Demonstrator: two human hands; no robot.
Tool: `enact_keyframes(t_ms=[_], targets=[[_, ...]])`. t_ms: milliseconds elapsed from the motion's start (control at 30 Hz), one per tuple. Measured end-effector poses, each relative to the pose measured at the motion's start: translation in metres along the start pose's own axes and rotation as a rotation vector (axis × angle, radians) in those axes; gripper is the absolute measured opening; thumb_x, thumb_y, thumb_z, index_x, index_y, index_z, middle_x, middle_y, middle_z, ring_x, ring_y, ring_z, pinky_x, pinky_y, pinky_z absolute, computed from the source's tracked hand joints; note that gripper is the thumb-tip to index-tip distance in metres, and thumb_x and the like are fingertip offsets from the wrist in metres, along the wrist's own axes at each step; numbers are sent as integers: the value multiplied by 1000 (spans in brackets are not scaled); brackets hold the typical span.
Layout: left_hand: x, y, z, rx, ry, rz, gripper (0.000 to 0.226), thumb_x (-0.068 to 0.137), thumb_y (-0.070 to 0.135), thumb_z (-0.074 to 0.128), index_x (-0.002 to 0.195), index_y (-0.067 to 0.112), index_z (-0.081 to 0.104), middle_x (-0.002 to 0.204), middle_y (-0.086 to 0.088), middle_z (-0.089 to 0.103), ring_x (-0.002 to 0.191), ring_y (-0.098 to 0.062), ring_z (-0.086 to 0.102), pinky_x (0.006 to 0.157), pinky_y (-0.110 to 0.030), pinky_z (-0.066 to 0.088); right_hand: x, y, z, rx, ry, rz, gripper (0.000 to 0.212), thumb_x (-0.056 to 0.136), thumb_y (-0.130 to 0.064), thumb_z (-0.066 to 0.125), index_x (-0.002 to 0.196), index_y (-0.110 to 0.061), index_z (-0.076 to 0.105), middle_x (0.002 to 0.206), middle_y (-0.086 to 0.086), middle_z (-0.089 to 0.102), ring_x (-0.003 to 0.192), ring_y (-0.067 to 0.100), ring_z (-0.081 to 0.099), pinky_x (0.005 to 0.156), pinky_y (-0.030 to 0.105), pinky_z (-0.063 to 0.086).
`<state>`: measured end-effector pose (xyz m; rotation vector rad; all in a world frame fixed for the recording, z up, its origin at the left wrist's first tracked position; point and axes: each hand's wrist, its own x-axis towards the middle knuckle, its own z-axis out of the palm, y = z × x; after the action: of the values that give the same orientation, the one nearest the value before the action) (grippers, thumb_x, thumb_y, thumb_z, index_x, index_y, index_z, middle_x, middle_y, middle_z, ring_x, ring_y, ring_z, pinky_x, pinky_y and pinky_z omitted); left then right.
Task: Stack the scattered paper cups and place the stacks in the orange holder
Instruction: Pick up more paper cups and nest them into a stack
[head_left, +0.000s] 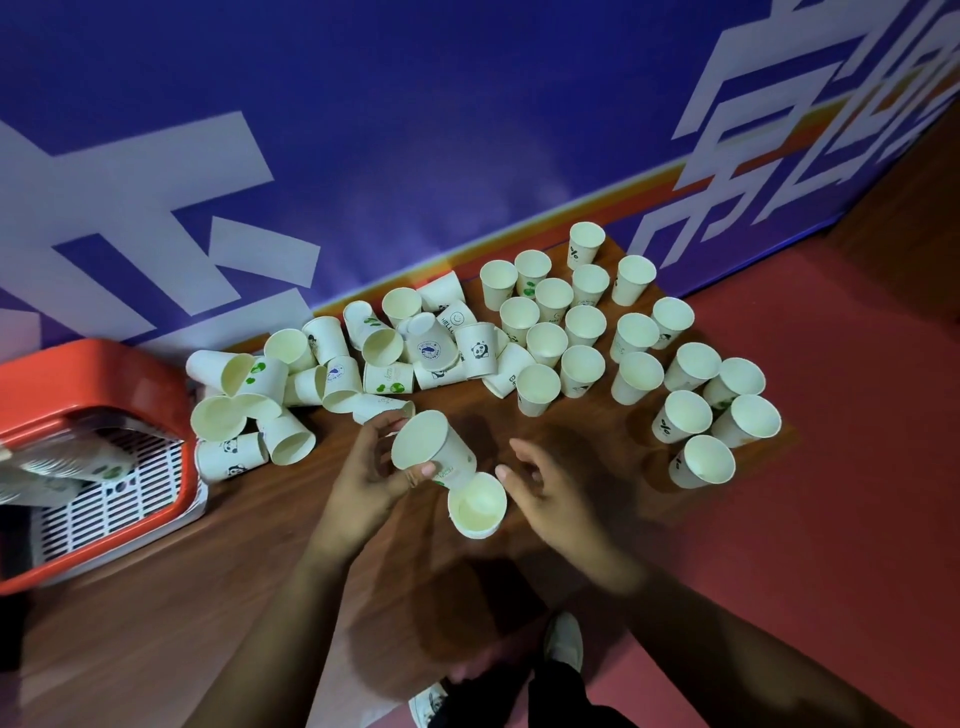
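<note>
My left hand (366, 467) grips a tilted white paper cup (428, 441), its base over the mouth of a second cup (478, 506) that stands on the wooden table (208, 597). Beside that lower cup, on its right, my right hand (545, 486) hovers with relaxed fingers and holds nothing. Several cups lie tumbled in a pile (332, 364) at the back left. Several more stand upright (587, 332) at the back right. The orange holder (98, 374) sits at the left edge, with stacked cups (67, 460) lying inside it.
A blue banner wall (415, 130) runs along the far side of the table. Red floor (831, 519) lies to the right of the table's edge. My shoes (563, 642) show below the table's near edge.
</note>
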<state>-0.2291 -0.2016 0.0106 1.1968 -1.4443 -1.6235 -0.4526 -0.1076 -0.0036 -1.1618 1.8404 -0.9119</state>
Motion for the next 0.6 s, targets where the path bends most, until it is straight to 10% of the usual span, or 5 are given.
enact_keyframes(t_ms=[333,600], targets=[[-4,-25,29,413,-223,1,76,66,33,90,132,27,54,126,8,54,119,4,51,100,-14,41,-2,7,8,-149,-173,-58,45,94,-35,58,138,-26,51,136,-6,58,124,8,52,107,31,42],[-6,-42,33,477,-227,-21,80,67,25,85,137,40,49,138,13,52,128,-4,51,104,-36,49,-6,26,13,-215,-190,-97,48,92,-34,56,139,-28,48,136,-9,57,122,6,54,103,30,46]])
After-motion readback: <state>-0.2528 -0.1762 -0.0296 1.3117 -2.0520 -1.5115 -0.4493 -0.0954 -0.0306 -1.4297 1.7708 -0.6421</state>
